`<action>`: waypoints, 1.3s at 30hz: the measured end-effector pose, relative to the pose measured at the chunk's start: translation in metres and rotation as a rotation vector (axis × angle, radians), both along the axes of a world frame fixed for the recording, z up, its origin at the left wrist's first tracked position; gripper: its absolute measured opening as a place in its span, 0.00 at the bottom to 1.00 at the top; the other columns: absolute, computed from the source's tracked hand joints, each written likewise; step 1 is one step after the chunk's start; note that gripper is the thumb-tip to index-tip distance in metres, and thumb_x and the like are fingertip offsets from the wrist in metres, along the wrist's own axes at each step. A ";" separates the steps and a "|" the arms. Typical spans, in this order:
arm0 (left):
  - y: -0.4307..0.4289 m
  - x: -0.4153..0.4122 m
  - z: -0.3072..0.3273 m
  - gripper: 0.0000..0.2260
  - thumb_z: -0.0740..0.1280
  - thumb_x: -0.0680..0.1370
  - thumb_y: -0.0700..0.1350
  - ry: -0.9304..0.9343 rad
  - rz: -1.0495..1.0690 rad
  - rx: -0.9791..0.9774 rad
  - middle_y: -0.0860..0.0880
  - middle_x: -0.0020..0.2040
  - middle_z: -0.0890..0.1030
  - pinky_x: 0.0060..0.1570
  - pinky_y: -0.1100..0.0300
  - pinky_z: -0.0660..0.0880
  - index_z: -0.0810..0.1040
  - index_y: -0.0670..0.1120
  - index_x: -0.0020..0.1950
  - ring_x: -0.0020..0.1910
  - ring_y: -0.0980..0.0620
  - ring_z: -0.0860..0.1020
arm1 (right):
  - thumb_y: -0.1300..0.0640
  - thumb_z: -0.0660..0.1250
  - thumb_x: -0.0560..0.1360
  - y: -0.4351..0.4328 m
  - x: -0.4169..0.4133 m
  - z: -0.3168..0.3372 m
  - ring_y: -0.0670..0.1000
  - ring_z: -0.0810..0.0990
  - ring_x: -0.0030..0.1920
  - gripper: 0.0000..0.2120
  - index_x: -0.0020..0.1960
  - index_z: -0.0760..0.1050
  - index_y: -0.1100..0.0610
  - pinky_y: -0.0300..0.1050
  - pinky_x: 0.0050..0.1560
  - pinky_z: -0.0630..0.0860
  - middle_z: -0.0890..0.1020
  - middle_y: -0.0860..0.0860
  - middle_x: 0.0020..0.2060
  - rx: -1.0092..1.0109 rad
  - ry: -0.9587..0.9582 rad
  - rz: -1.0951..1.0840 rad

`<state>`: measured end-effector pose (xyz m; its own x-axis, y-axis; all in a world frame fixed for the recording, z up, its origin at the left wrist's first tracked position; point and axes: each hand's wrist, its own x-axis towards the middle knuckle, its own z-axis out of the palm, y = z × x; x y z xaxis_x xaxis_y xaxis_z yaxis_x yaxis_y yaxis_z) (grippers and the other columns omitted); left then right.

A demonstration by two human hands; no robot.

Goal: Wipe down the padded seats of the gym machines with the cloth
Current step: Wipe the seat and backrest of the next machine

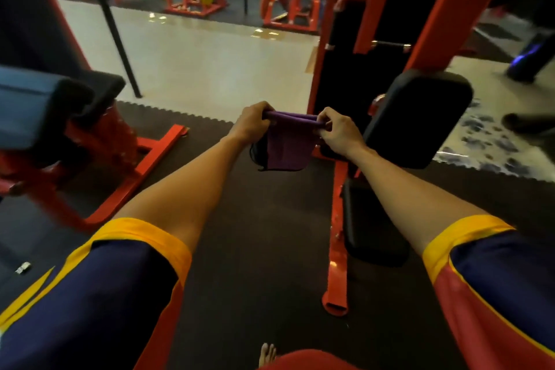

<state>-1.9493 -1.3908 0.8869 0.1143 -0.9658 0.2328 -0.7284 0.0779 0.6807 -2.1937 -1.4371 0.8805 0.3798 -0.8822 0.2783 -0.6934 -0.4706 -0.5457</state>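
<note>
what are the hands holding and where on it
Both hands grip the purple cloth by its rolled top edge: left hand at the left end, right hand at the right end.

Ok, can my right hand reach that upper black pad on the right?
Probably yes. The right hand is beside the upper black pad with nothing between them, though it and the left hand grip the purple cloth.

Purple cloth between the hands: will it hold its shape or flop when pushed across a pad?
Probably floppy: the purple cloth hangs limp below the left hand and right hand, which grip its rolled top edge. Likely light, as it looks thin.
</note>
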 end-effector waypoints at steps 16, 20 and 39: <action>-0.182 -0.100 0.029 0.12 0.69 0.79 0.39 0.026 -0.452 -0.078 0.46 0.55 0.80 0.47 0.62 0.72 0.79 0.44 0.62 0.51 0.53 0.77 | 0.53 0.75 0.75 -0.064 -0.098 0.032 0.51 0.81 0.47 0.12 0.46 0.71 0.45 0.47 0.46 0.75 0.81 0.46 0.45 -0.034 0.000 -0.495; -0.215 -0.117 0.032 0.12 0.69 0.79 0.39 0.053 -0.587 -0.050 0.47 0.55 0.80 0.47 0.62 0.75 0.78 0.45 0.63 0.53 0.51 0.79 | 0.54 0.75 0.75 -0.074 -0.106 0.031 0.50 0.80 0.44 0.13 0.44 0.70 0.44 0.48 0.44 0.75 0.80 0.45 0.44 -0.059 -0.027 -0.621; -0.330 -0.177 0.064 0.07 0.73 0.73 0.42 0.008 -0.948 -0.071 0.48 0.48 0.82 0.49 0.53 0.79 0.80 0.47 0.49 0.48 0.48 0.81 | 0.64 0.72 0.77 -0.103 -0.115 0.089 0.45 0.75 0.41 0.13 0.46 0.73 0.47 0.41 0.39 0.70 0.77 0.46 0.44 -0.057 -0.065 -0.957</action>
<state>-2.1265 -1.7210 0.9509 -0.7079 -0.6409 0.2970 -0.3357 0.6752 0.6568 -2.3082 -1.5399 0.9695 -0.5120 -0.7949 0.3255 -0.7668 0.2522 -0.5902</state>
